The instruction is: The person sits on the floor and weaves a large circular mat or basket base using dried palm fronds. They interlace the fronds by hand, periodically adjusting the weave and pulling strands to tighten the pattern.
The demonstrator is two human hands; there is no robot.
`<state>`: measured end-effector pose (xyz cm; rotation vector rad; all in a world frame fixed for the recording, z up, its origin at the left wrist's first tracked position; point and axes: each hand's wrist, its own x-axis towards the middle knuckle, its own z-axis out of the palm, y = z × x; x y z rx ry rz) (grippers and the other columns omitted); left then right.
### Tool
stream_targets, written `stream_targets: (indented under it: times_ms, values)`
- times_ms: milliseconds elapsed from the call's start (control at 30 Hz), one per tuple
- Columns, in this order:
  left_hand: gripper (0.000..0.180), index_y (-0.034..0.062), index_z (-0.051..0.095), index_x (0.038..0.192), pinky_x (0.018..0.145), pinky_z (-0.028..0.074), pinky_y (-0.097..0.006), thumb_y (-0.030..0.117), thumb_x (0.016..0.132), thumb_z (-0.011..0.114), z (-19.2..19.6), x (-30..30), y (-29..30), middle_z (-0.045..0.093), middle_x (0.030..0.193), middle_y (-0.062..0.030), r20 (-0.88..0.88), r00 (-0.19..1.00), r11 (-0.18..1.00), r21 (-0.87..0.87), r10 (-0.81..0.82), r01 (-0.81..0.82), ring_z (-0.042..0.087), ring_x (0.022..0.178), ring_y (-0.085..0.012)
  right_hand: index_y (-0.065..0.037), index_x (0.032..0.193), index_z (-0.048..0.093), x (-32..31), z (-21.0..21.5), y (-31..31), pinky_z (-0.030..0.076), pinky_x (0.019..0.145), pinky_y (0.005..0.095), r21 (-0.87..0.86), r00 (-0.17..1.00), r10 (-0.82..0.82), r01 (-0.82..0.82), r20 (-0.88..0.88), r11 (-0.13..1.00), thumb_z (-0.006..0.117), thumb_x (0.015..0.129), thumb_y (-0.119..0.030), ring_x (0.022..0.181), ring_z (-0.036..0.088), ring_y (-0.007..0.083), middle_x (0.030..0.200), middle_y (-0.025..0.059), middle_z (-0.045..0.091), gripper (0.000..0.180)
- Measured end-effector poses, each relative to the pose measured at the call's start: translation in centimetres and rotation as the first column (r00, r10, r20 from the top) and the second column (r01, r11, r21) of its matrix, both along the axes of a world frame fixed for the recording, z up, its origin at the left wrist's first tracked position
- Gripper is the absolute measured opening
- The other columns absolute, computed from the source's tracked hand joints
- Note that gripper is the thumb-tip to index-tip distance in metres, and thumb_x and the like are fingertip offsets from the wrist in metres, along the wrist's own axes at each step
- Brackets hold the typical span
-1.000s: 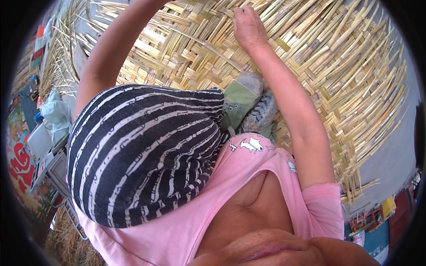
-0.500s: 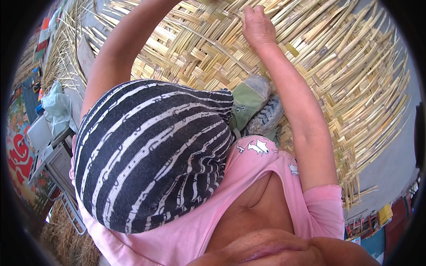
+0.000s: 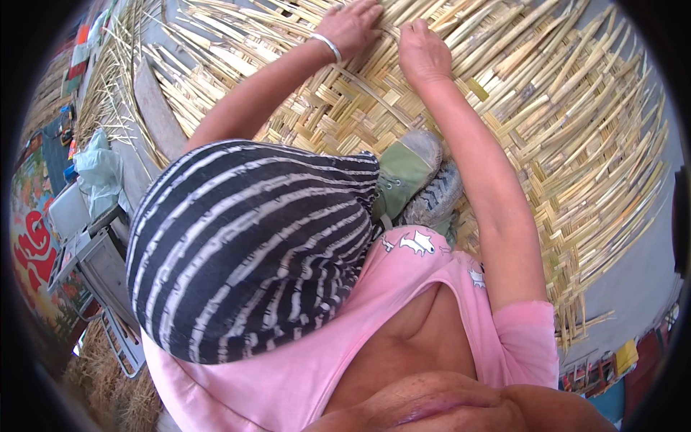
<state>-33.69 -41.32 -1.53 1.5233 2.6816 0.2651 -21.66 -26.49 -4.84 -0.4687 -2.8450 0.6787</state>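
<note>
A large mat of flat, pale yellow reed strips (image 3: 374,101) lies in front of me, woven in a slanting pattern, with long loose strip ends fanning out at its edges. My left hand (image 3: 350,30), a silvery bangle on its wrist, rests on the strips near the top of the view with its fingers stretched toward the right. Just right of it, my right hand (image 3: 425,54) is closed, fingertips pressed down at the weave; whatever they pinch is hidden. My green canvas shoes (image 3: 407,173) stand on the mat below the hands.
My knee in striped dark trousers (image 3: 245,252) fills the left middle. At the left stand a grey metal-framed chair (image 3: 101,259) and a pale plastic bag (image 3: 98,169). Loose straw (image 3: 119,381) is heaped at lower left. Grey floor (image 3: 626,266) borders the mat on the right.
My left hand has come into view from the top edge, moving down and right toward the right hand. The right hand has shifted slightly lower and stays closed.
</note>
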Motion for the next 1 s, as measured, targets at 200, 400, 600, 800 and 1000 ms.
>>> stream_targets:
  times_ms: [200,400,600,800,1000]
  values:
    - [0.061,0.019,0.026,0.164,0.129,0.016,-0.048,0.047,0.11,0.029,2.4,1.7,1.6,0.022,0.172,-0.0005,-0.107,0.992,0.862,-0.493,0.07,-0.114,0.021,0.158,-0.0152,0.002,0.11,0.061,-0.2,2.8,0.5,0.055,0.092,0.051,-0.098,0.992,0.062,-0.051,0.106,0.994,0.055,0.096,-0.009,0.101,0.067,0.0435,0.122,0.0259,0.065,0.02]
    - [0.061,0.0147,0.027,0.163,0.129,0.016,-0.049,0.043,0.11,0.029,3.0,2.0,1.3,0.023,0.172,-0.002,-0.08,0.994,0.865,-0.49,0.079,-0.109,0.022,0.158,-0.0168,0.002,0.123,0.061,6.2,6.4,-0.3,0.047,0.106,0.0496,-0.026,0.977,0.192,-0.195,-0.096,0.98,0.067,0.091,-0.008,0.124,0.056,0.0441,0.143,0.0284,0.051,0.035]
    - [0.063,0.0134,0.032,0.162,0.127,0.019,-0.048,0.046,0.108,0.036,3.7,2.9,0.5,0.026,0.171,-0.0056,-0.019,0.994,0.897,-0.429,0.107,-0.105,0.022,0.158,-0.0205,-0.001,0.135,0.058,17.0,7.4,1.4,0.042,0.114,0.0482,-0.075,0.999,0.051,-0.05,0.009,0.996,0.069,0.09,-0.011,0.136,0.049,0.0426,0.147,0.0258,0.05,0.046]
    - [0.065,0.0123,0.041,0.157,0.124,0.027,-0.048,0.048,0.103,0.05,4.5,6.2,0.7,0.033,0.166,-0.0165,0.182,0.956,0.929,-0.333,0.232,-0.162,0.031,0.154,-0.0288,-0.002,0.134,0.06,30.0,5.0,5.0,0.043,0.11,0.0486,-0.011,0.987,-0.111,0.113,0.113,0.994,0.068,0.091,-0.014,0.13,0.053,0.0425,0.141,0.0241,0.056,0.045]
    - [0.053,0.0169,0.058,0.142,0.118,0.036,-0.047,0.043,0.097,0.065,3.9,13.9,-6.5,0.045,0.157,-0.0135,-0.041,0.989,0.953,-0.276,-0.144,0.127,0.041,0.147,-0.033,-0.003,0.127,0.063,35.8,7.1,1.8,0.045,0.108,0.046,0.079,0.977,-0.087,0.072,0.196,0.994,0.074,0.086,-0.017,0.13,0.054,0.0385,0.141,0.0189,0.058,0.044]
